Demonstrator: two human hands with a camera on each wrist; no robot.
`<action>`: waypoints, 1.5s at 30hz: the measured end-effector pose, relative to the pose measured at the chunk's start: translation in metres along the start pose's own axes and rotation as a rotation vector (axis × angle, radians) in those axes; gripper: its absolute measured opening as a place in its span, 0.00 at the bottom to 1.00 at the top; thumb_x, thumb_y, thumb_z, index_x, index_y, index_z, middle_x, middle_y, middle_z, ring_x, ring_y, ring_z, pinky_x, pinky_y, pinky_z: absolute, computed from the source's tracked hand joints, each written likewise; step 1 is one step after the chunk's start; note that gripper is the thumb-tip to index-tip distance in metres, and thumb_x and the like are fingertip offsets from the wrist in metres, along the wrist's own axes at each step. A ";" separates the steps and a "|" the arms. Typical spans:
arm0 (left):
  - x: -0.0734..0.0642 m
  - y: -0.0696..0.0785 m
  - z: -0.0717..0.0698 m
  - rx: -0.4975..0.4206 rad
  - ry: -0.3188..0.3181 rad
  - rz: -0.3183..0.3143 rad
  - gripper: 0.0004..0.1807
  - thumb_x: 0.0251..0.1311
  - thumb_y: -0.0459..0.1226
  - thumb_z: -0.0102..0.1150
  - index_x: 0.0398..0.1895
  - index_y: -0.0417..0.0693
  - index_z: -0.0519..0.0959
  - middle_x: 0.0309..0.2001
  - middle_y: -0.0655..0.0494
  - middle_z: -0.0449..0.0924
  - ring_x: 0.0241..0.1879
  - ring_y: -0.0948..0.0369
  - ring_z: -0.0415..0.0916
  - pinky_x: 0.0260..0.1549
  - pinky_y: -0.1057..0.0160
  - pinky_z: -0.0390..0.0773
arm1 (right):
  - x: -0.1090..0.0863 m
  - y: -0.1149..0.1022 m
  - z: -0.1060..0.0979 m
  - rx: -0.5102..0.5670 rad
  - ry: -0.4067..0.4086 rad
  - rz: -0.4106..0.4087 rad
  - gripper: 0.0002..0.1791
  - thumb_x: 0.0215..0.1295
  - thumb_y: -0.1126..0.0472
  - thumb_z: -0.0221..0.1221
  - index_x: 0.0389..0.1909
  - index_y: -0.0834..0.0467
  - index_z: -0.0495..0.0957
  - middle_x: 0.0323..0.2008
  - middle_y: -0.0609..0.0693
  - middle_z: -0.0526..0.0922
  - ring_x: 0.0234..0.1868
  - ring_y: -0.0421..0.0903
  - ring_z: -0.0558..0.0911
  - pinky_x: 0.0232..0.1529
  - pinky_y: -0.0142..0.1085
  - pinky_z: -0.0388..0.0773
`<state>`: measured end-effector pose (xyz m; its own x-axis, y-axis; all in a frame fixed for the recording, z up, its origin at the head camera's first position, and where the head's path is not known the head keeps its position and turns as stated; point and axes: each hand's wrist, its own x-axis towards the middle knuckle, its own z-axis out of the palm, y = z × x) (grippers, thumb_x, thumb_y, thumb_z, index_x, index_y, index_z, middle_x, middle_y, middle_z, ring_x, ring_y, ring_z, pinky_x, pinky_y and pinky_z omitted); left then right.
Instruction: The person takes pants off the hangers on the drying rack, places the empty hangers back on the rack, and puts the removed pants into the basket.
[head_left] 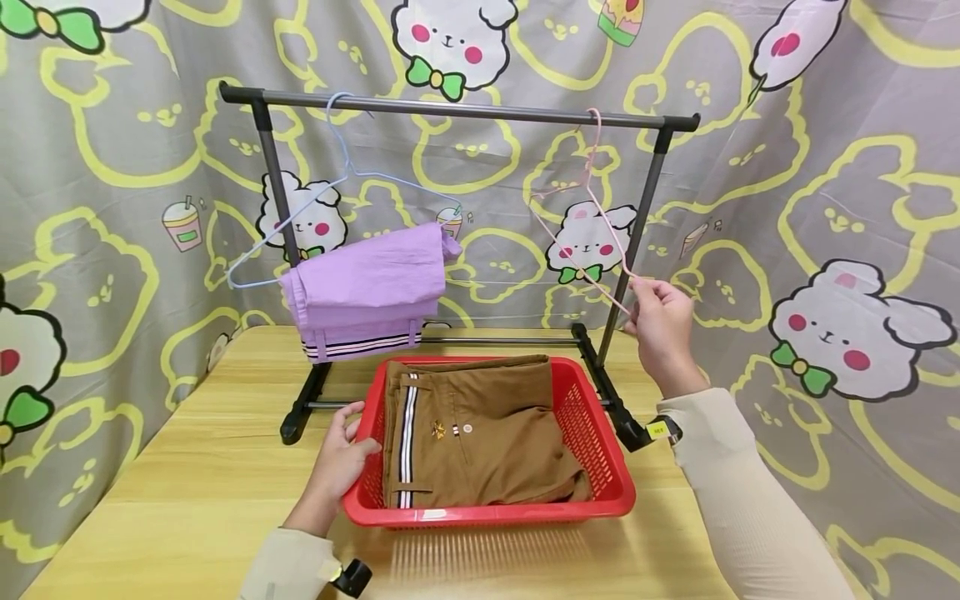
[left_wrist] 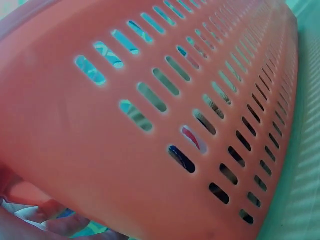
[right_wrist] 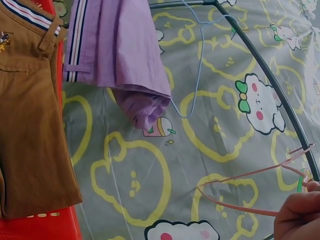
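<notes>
My right hand pinches the lower corner of a pink hanger, whose hook sits over the rack's bar. In the right wrist view the same hand shows at the lower right edge. My left hand grips the left rim of a red plastic basket, thumb at the edge. The basket's slotted wall fills most of the left wrist view. Folded brown pants with a striped waistband lie in the basket. Folded purple pants hang over the bottom bar of a blue hanger.
A dark metal clothes rack stands behind the basket, its black feet on the wooden table. A grey curtain with yellow outlines and cartoon animals surrounds the table at the back and sides.
</notes>
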<state>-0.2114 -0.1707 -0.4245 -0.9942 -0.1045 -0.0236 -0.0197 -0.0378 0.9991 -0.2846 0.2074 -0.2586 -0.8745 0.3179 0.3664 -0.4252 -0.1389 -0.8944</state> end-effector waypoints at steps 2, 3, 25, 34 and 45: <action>0.000 0.000 0.000 0.000 0.005 0.003 0.39 0.55 0.19 0.44 0.72 0.42 0.49 0.65 0.36 0.63 0.49 0.48 0.73 0.41 0.53 0.79 | -0.001 0.001 0.000 0.023 -0.003 -0.002 0.11 0.71 0.65 0.53 0.27 0.59 0.76 0.11 0.44 0.61 0.11 0.36 0.60 0.12 0.25 0.60; 0.000 -0.001 0.001 0.002 0.007 0.005 0.39 0.55 0.19 0.44 0.72 0.42 0.49 0.65 0.36 0.63 0.49 0.47 0.73 0.41 0.53 0.79 | -0.001 0.001 0.000 0.025 -0.002 -0.006 0.11 0.71 0.65 0.53 0.27 0.59 0.76 0.11 0.44 0.61 0.11 0.36 0.59 0.13 0.25 0.61; 0.000 -0.002 0.001 -0.005 0.014 0.002 0.37 0.57 0.20 0.45 0.71 0.41 0.50 0.65 0.36 0.63 0.51 0.46 0.72 0.42 0.52 0.79 | -0.006 0.005 -0.005 0.046 0.096 0.014 0.03 0.70 0.67 0.53 0.42 0.60 0.71 0.31 0.49 0.82 0.34 0.42 0.81 0.20 0.28 0.78; 0.001 -0.002 0.001 -0.008 0.008 0.010 0.36 0.58 0.20 0.45 0.70 0.41 0.51 0.66 0.37 0.63 0.52 0.45 0.72 0.43 0.52 0.79 | -0.011 0.008 -0.009 0.046 0.114 -0.017 0.07 0.71 0.68 0.52 0.47 0.61 0.72 0.40 0.52 0.77 0.42 0.44 0.77 0.30 0.29 0.81; 0.000 -0.002 0.001 -0.004 0.005 0.001 0.35 0.59 0.20 0.44 0.71 0.41 0.51 0.66 0.37 0.63 0.52 0.45 0.72 0.44 0.50 0.79 | -0.023 0.020 -0.026 0.011 0.130 0.018 0.07 0.71 0.67 0.52 0.47 0.61 0.72 0.44 0.51 0.77 0.42 0.43 0.76 0.31 0.28 0.81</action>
<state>-0.2115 -0.1692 -0.4265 -0.9938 -0.1093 -0.0224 -0.0180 -0.0416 0.9990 -0.2672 0.2213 -0.2919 -0.8447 0.4338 0.3136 -0.4130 -0.1554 -0.8974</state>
